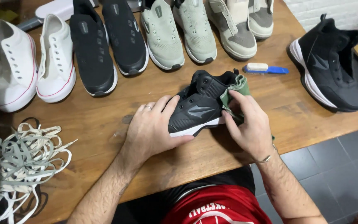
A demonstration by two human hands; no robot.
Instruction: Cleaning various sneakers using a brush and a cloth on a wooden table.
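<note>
A black sneaker (pixel 201 103) with a white sole lies on the wooden table (pixel 104 120), toe toward my left. My left hand (pixel 150 130) grips its toe end and holds it down. My right hand (pixel 249 124) presses a green cloth (pixel 235 89) against the heel side of the shoe. Part of the cloth is hidden under my fingers.
Pairs of white (pixel 34 62), black (pixel 108 41), pale green (pixel 179 33) and grey-beige (pixel 241 25) sneakers line the table's far side. A second black sneaker (pixel 328 66) lies at the right. A blue-handled brush (pixel 266 68) sits behind the shoe. Loose laces (pixel 17 166) are piled at the left edge.
</note>
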